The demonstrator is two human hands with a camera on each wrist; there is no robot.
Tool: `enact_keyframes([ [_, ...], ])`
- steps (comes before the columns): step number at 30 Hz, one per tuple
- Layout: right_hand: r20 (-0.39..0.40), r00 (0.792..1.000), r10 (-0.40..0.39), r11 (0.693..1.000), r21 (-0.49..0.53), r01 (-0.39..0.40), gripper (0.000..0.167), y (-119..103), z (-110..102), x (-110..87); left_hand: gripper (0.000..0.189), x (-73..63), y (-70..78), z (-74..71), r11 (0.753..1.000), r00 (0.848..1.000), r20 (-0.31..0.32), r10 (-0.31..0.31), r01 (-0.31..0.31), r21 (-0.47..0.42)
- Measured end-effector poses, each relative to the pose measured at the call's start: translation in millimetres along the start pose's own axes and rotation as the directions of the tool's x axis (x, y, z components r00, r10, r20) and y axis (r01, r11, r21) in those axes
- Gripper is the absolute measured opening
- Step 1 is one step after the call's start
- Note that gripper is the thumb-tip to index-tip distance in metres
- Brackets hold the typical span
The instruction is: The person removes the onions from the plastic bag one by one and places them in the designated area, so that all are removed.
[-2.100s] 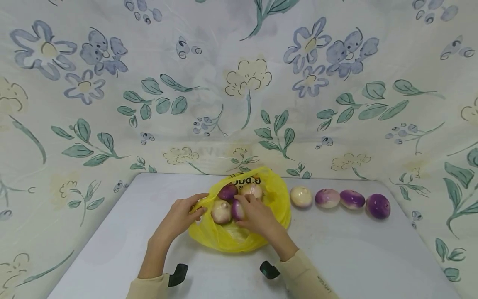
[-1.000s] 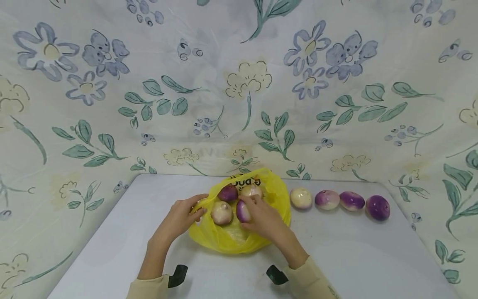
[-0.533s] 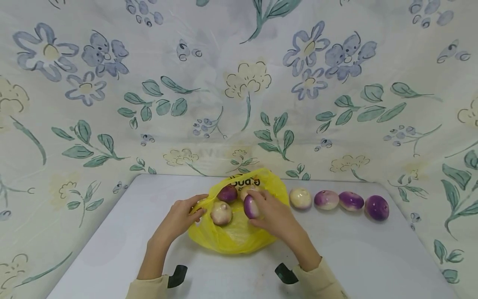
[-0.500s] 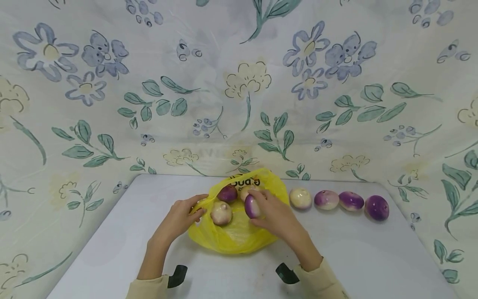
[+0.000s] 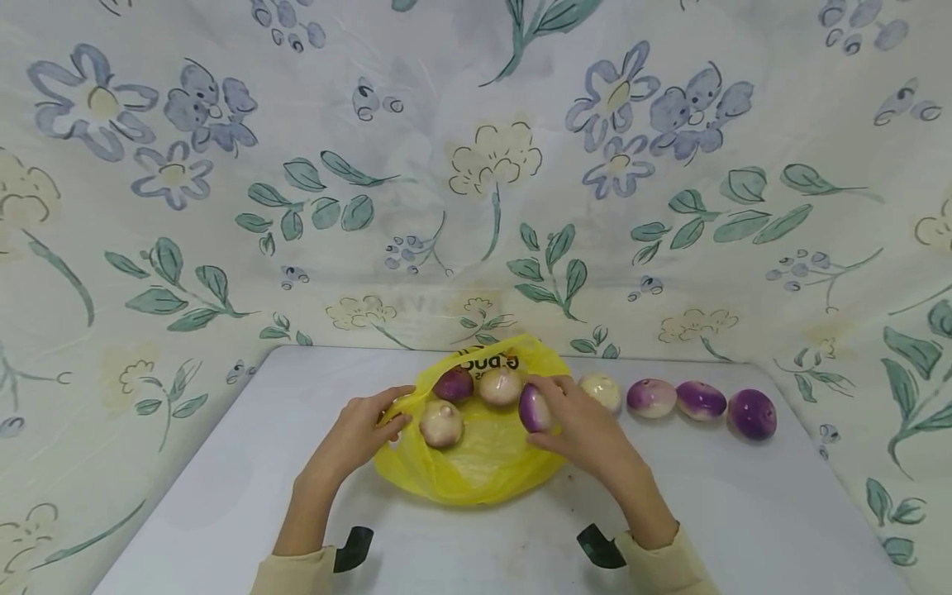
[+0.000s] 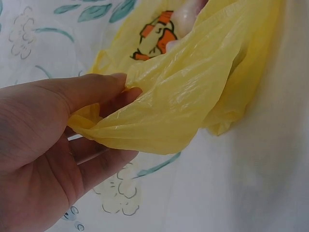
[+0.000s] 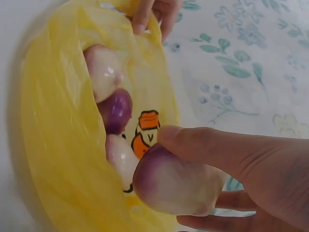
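Over yellow bag (image 5: 476, 463) right edge, your right hand (image 5: 587, 426) gripped one purple-white turnip (image 5: 534, 407), lifted clear of the rest. Your left hand (image 5: 357, 430) pinched bag's left rim. By my judgement, unloading was about half done: four turnips lined up right of bag (image 5: 677, 398), three left inside bag (image 5: 468, 397), one in hand. Eight turnips, one bag.

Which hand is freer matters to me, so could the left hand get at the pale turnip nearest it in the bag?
Probably not yet: the left hand pinches the yellow bag rim. The pale turnip lies uncovered beside it, so letting go would free the way.
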State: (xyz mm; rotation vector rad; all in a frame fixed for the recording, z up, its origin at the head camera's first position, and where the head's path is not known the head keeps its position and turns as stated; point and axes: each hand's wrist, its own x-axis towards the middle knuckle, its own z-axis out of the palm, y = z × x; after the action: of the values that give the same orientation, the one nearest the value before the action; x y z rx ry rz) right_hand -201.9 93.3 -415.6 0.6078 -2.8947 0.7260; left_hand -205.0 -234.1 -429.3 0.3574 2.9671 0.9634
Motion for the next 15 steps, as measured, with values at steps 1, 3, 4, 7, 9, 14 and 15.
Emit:
enact_keyframes([
  [1,-0.004,1.000,0.002,1.000,-0.003,-0.002,0.077,2,-1,-1.3,0.046,0.0,-0.1,0.1,1.000,1.000,0.000,-0.003,0.003,0.000],
  [3,-0.008,1.000,0.004,1.000,-0.010,-0.005,0.077,7,-3,-4.1,0.047,-0.2,-0.2,-0.2,1.000,1.000,-0.002,0.003,-0.003,0.004],
  [4,-0.009,1.000,0.005,1.000,-0.016,-0.005,0.077,9,-3,-5.5,0.047,-0.2,-0.1,-0.4,1.000,1.000,-0.003,0.001,-0.001,0.002],
  [7,-0.004,1.000,0.019,0.999,-0.030,-0.019,0.078,16,-5,-9.6,0.047,-0.2,0.5,-1.0,1.000,1.000,-0.004,0.000,0.000,0.000],
  [9,0.003,0.999,0.033,0.998,-0.044,-0.033,0.078,21,-6,-12.1,0.046,-0.3,0.7,-1.3,1.000,1.000,-0.005,0.004,-0.004,0.000],
  [14,-0.001,0.999,0.050,0.996,-0.075,-0.050,0.078,33,-10,-18.0,0.046,-0.9,1.1,-0.8,1.000,1.000,-0.010,0.003,-0.003,-0.001],
  [15,-0.005,0.999,0.045,0.996,-0.080,-0.045,0.078,36,-10,-19.2,0.046,-0.9,1.2,-0.9,1.000,1.000,-0.009,0.006,-0.006,0.001],
])
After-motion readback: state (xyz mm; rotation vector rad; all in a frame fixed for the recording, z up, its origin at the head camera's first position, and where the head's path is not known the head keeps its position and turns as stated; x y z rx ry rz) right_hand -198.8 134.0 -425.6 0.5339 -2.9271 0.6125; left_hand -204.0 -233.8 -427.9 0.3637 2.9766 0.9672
